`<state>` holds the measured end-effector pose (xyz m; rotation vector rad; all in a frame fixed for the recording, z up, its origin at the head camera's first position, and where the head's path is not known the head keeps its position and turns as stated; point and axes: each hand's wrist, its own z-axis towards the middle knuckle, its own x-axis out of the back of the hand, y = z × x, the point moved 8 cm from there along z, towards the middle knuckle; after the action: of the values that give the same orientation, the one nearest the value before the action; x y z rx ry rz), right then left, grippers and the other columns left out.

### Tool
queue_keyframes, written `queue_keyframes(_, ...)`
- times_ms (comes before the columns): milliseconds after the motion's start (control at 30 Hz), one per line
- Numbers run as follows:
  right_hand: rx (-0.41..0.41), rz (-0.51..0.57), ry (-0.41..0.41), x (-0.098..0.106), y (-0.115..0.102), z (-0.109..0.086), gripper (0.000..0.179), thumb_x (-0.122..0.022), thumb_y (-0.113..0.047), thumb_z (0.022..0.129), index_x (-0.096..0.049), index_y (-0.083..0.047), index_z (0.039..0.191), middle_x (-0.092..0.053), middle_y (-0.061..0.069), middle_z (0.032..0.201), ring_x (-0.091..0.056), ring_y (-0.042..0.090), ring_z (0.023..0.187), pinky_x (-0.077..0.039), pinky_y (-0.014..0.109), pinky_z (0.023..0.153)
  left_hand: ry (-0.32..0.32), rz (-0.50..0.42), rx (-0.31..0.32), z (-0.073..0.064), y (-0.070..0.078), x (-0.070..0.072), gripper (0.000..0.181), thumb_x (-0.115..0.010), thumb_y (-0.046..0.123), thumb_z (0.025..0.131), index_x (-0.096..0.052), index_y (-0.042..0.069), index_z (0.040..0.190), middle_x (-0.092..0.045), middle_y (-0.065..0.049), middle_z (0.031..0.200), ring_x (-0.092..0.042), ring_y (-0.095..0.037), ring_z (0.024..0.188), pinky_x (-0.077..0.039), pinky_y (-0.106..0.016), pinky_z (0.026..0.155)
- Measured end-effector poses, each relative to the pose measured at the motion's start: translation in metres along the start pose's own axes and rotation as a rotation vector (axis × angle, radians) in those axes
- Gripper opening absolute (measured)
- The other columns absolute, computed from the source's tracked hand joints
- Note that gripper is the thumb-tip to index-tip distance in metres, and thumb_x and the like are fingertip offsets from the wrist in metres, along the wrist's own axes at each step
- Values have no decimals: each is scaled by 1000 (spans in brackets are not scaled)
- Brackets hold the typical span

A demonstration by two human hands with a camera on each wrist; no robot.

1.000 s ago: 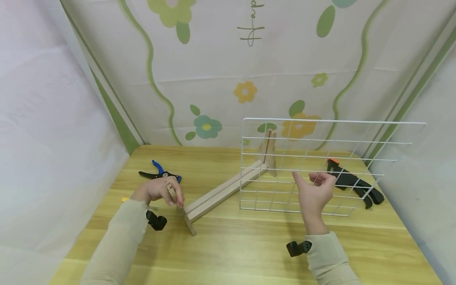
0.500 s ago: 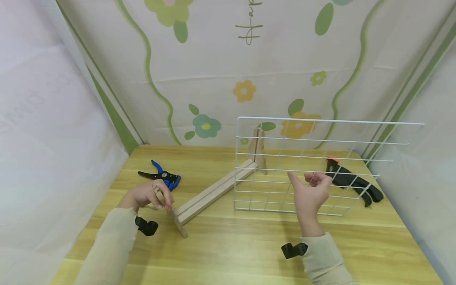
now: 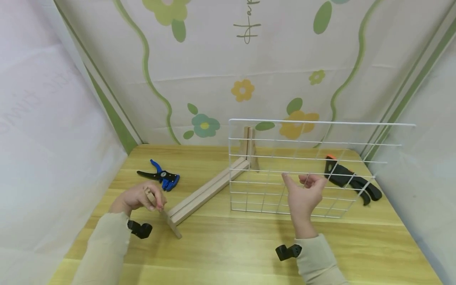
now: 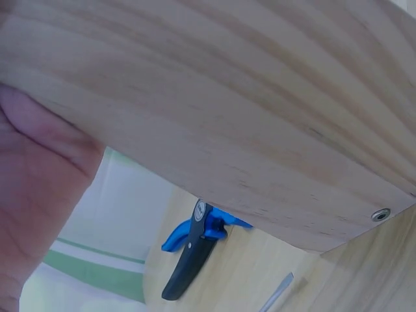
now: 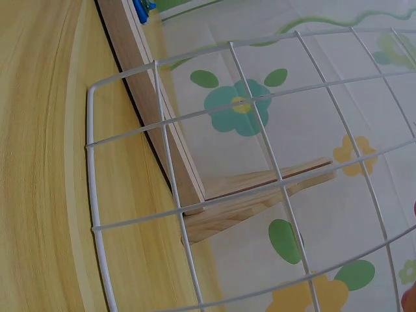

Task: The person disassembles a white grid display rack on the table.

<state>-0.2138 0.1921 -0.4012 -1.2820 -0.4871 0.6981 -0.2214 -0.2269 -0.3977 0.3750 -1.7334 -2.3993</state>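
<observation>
In the head view my left hand (image 3: 140,195) grips the near upright end of a wooden stand (image 3: 210,192). The stand has a long grooved bar and a grooved upright at its far end. Close up in the left wrist view, the near end board (image 4: 208,110) shows a metal screw (image 4: 381,214) near its lower corner. My right hand (image 3: 304,198) holds a white wire grid panel (image 3: 320,122), raised upright with thumb and fingers at its wires. The panel's left edge overlaps the stand's far end in view; whether they touch, I cannot tell.
Blue-and-black pliers (image 3: 163,174) lie on the table (image 3: 228,253) behind my left hand. A black two-handled tool with an orange tip (image 3: 338,174) lies at the right, behind the panel. Near the stand, a thin metal shaft (image 4: 278,292) shows. A flowered cloth (image 3: 213,59) stands behind.
My left hand has moved left with the wooden stand, turning its far upright more toward me. My right hand has shifted the grid panel slightly left. More of the pliers shows.
</observation>
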Motion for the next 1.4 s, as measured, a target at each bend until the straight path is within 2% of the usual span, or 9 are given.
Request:
queue_keyframes(133, 23, 13, -13, -2, -2, -2, 54, -86, -22, 64, -40, -9, 91, -49, -2, 84, -43, 14, 84, -33, 28, 76, 45, 32, -8, -7, 1, 1, 55, -45, -28, 61, -71, 5, 98, -70, 3, 93, -46, -31, 60, -46, -34, 80)
queue_keyframes(300, 37, 17, -18, -6, -2, -3, 54, -86, -21, 65, -40, -10, 90, -47, -2, 83, -42, 14, 83, -34, 30, 77, 69, 48, -28, -13, 2, -2, 57, -42, -29, 58, -70, 3, 97, -70, 2, 92, -39, -33, 56, -44, -37, 59)
queue_keyframes(433, 44, 4, -33, -12, -2, -5, 53, -85, -22, 66, -40, -10, 90, -45, -3, 83, -42, 14, 83, -35, 32, 79, 85, 45, -42, -18, 5, -5, 59, -42, -30, 58, -70, 2, 98, -71, 0, 93, -33, -32, 54, -37, -38, 51)
queue_keyframes(667, 68, 2, -75, -22, -3, -6, 57, -83, -21, 69, -36, -1, 94, -41, -3, 84, -39, 14, 82, -34, 37, 82, 132, 22, -60, -26, 9, -11, 61, -37, -31, 57, -70, 0, 98, -71, -3, 94, -34, -33, 56, -37, -42, 52)
queue_keyframes(767, 83, 10, -86, -26, 0, -3, 58, -83, -21, 68, -36, -1, 94, -41, -3, 82, -39, 14, 81, -35, 33, 81, 145, 10, -76, -28, 9, -13, 61, -36, -32, 57, -69, -1, 98, -71, -3, 95, -34, -35, 58, -37, -44, 53)
queue_keyframes(1000, 147, -23, -103, -34, 6, 3, 57, -83, -22, 69, -34, -3, 93, -38, -4, 81, -37, 15, 78, -34, 27, 72, 183, 17, -98, -30, 12, -18, 56, -35, -33, 60, -68, -3, 95, -71, -4, 94, -34, -34, 57, -27, -44, 50)
queue_keyframes(1133, 154, -50, -109, -39, 9, 8, 58, -82, -26, 70, -32, -6, 92, -36, -3, 81, -35, 15, 76, -30, 27, 66, 239, 31, -99, -32, 13, -17, 55, -36, -33, 61, -69, -2, 93, -71, -4, 92, -39, -32, 60, -34, -42, 56)
queue_keyframes(1267, 129, -74, -113, -42, 11, 11, 58, -82, -30, 69, -34, -10, 92, -37, -3, 81, -35, 13, 76, -30, 26, 64, 277, 43, -101, -36, 12, -17, 56, -37, -34, 62, -69, -2, 94, -71, -3, 92, -56, -22, 68, -43, -39, 65)
queue_keyframes(1400, 116, -77, -107, -43, 10, 13, 57, -83, -29, 68, -34, -12, 90, -36, -3, 80, -34, 13, 74, -30, 26, 61, 321, 68, -83, -41, 11, -16, 60, -35, -34, 62, -70, 3, 94, -71, -1, 91, -64, -14, 82, -46, -33, 82)
